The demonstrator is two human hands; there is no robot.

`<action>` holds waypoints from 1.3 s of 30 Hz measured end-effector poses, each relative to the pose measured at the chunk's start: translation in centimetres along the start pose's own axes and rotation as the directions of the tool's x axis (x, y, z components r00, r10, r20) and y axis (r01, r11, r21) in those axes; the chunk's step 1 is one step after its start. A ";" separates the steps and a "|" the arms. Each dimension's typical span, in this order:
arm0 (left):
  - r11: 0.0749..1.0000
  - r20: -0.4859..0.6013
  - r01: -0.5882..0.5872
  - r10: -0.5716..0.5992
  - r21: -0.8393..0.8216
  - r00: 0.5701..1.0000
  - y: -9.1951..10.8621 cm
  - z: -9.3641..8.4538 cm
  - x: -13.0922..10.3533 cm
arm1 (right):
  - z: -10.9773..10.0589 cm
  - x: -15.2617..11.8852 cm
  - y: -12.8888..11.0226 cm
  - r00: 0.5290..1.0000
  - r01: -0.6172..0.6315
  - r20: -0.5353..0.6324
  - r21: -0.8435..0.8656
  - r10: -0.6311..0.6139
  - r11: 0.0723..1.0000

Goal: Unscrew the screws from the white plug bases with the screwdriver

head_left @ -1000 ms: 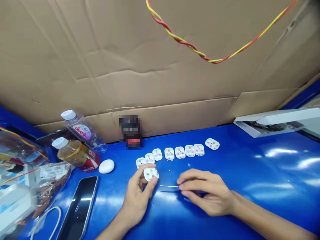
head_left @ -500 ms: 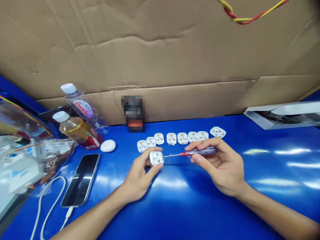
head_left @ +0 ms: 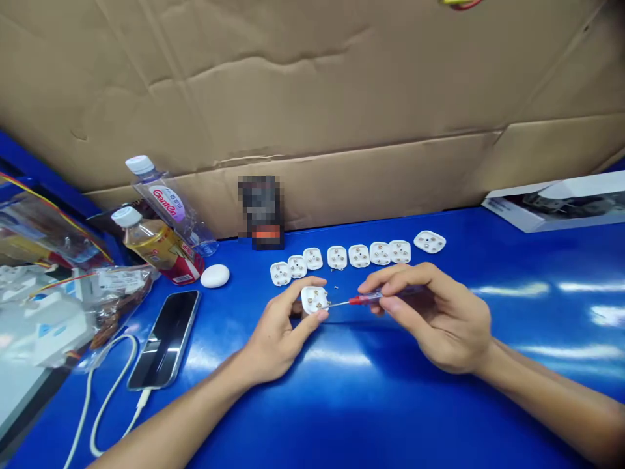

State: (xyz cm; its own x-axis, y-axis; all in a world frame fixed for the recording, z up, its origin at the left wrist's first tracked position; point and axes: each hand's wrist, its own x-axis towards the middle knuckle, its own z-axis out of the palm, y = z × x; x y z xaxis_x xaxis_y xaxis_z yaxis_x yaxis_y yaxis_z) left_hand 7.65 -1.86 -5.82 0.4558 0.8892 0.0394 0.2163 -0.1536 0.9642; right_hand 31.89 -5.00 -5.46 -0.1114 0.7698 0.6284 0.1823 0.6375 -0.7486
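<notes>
Between the thumb and fingers of my left hand [head_left: 280, 332] is a small white plastic plug housing [head_left: 314, 299] with brass-coloured metal parts, its open face toward me. My right hand [head_left: 439, 319] is closed around a screwdriver [head_left: 359, 299] with a red-collared, clear purple handle. The screwdriver's thin shaft points left, and its tip is at the right edge of the housing. Behind my hands, several similar white housings [head_left: 359, 256] lie in a row on the blue table. Tiny screws [head_left: 336, 287] lie near them.
A phone [head_left: 165, 339] on a white cable lies at left, near a white oval case [head_left: 215, 276] and two bottles [head_left: 157, 244]. Bagged parts [head_left: 117, 299] sit at far left. A blurred-out dark object [head_left: 262, 212] stands against the cardboard [head_left: 312, 98]. An open white box [head_left: 551, 202] is back right.
The view has shifted slightly. The housing has tilted a little in my left hand, and the screwdriver tip has moved from its upper right side to lower on its right edge.
</notes>
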 end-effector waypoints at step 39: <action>0.997 0.032 -0.049 0.048 0.055 0.998 -0.2 0.2 -0.1 | -0.2 0.4 0.0 0.997 0.073 -0.023 -0.074 -0.075 0.995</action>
State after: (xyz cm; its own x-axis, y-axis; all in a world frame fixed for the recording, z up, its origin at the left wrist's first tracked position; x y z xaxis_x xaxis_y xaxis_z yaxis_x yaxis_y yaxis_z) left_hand 7.73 -2.02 -6.11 0.4932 0.8665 0.0769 0.2409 -0.2210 0.9451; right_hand 32.04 -4.71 -5.22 -0.1025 0.7190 0.6875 0.2459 0.6880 -0.6828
